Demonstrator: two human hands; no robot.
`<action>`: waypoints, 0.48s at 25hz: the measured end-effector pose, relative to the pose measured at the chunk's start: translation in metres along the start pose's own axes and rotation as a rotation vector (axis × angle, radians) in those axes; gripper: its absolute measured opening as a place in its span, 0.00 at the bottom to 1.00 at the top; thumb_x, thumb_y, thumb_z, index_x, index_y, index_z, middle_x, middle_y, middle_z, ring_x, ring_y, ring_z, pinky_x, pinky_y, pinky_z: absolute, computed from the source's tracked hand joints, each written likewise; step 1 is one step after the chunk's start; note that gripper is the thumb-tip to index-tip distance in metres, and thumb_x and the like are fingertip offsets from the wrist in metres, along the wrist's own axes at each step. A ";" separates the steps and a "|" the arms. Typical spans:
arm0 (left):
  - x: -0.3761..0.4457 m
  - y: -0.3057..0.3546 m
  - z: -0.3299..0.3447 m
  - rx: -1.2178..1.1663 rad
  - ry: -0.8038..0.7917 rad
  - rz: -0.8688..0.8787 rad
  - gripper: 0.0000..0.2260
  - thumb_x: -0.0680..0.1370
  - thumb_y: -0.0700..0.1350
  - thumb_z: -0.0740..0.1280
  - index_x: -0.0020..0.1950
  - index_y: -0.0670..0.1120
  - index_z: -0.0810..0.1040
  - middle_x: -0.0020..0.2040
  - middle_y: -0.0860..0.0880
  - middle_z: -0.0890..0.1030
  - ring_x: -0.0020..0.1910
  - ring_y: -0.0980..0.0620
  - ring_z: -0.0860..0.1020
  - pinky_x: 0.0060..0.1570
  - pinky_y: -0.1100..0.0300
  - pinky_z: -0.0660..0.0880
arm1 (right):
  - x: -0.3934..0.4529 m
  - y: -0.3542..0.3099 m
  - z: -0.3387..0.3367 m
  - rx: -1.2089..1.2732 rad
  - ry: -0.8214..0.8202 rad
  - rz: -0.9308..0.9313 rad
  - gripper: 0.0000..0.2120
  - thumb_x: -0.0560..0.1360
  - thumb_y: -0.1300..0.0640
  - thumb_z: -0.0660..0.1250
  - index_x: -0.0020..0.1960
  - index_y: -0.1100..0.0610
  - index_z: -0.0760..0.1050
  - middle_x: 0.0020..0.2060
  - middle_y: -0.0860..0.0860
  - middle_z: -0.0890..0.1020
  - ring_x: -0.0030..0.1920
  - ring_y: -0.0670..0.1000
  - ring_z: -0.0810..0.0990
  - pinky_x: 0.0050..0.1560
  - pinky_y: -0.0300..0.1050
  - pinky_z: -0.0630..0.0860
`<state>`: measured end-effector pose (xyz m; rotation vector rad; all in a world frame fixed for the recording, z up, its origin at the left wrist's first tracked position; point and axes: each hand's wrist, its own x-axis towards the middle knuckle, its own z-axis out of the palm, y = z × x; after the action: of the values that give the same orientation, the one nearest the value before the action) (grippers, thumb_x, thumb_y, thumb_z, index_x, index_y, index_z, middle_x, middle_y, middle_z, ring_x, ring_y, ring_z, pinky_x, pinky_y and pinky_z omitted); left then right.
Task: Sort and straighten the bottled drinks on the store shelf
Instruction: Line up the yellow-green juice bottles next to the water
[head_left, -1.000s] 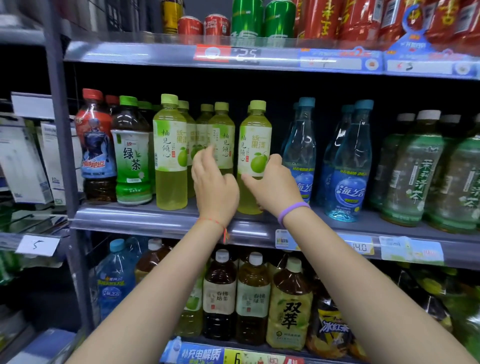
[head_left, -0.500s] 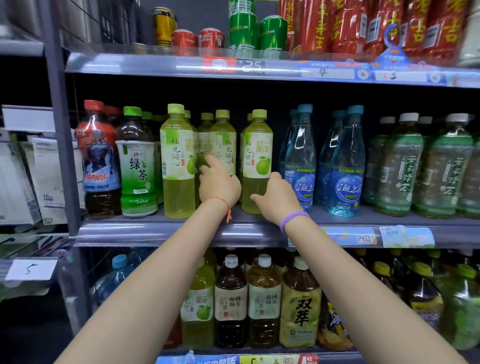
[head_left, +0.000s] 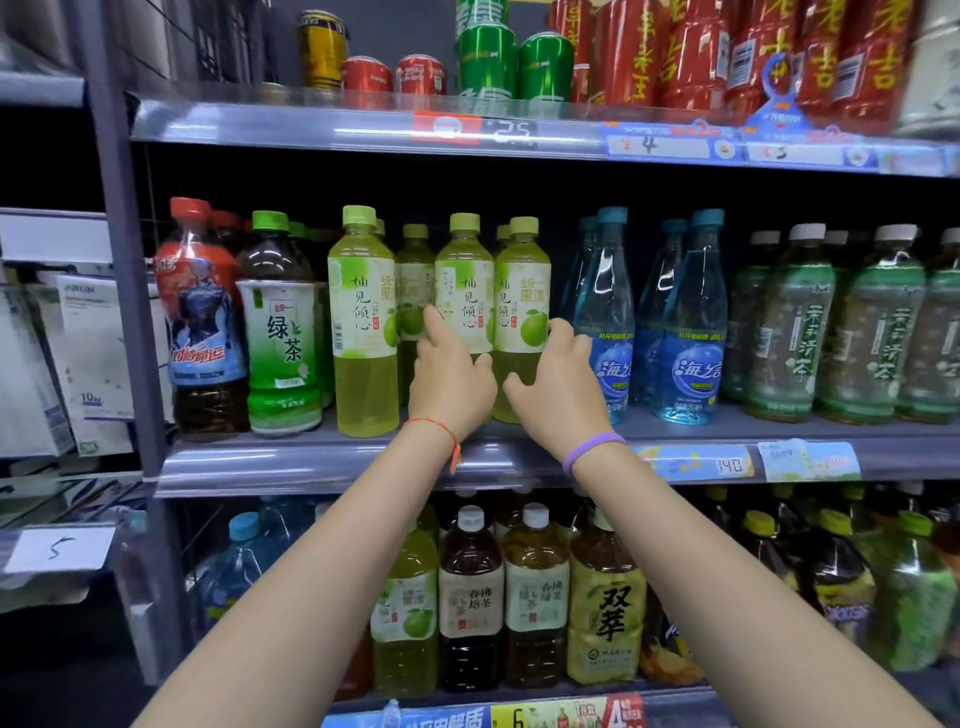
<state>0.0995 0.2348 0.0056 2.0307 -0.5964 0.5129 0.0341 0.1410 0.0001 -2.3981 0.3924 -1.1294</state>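
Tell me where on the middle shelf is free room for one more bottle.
Little is free. Bare front strip beside the blue bottles, before the grey-capped tea bottles. A narrow gap between the yellow-green bottle and blue bottles. Left part is crowded; left hand and right hand fill the centre.

Bright, even overhead light w/ glare on the shelf-edge strips (head_left: 363, 122), dark shelf backs, motion blur & wide-angle bending twd edges.

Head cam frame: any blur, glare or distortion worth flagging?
Head view: motion blur smears the red bottles top right and the price tags; glare streaks the clear shelf-edge strip; wide-angle bowing bends the grey upright; the yellow-green bottles and both hands, left hand and right hand, stay fairly sharp.
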 end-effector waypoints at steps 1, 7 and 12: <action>-0.001 0.000 0.001 0.019 0.026 -0.018 0.38 0.81 0.45 0.63 0.80 0.41 0.39 0.76 0.37 0.60 0.73 0.38 0.65 0.69 0.45 0.66 | 0.001 -0.002 0.000 -0.010 0.011 -0.006 0.25 0.75 0.54 0.68 0.67 0.59 0.61 0.57 0.57 0.68 0.46 0.62 0.77 0.47 0.54 0.77; -0.015 0.004 0.002 0.067 0.171 -0.002 0.42 0.76 0.37 0.66 0.80 0.39 0.40 0.76 0.36 0.59 0.74 0.38 0.61 0.72 0.48 0.65 | 0.007 -0.004 0.006 -0.020 -0.065 0.094 0.27 0.75 0.49 0.68 0.66 0.61 0.61 0.60 0.59 0.71 0.53 0.64 0.77 0.51 0.55 0.76; -0.029 0.002 0.011 -0.016 0.307 0.475 0.26 0.79 0.38 0.55 0.78 0.39 0.59 0.77 0.38 0.61 0.77 0.44 0.58 0.77 0.61 0.55 | 0.002 -0.001 0.005 0.140 0.070 0.038 0.13 0.79 0.52 0.60 0.59 0.60 0.68 0.55 0.57 0.74 0.53 0.59 0.74 0.53 0.54 0.73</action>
<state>0.0766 0.2305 -0.0143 1.7425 -0.8896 1.0743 0.0390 0.1422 -0.0010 -2.2260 0.3679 -1.1859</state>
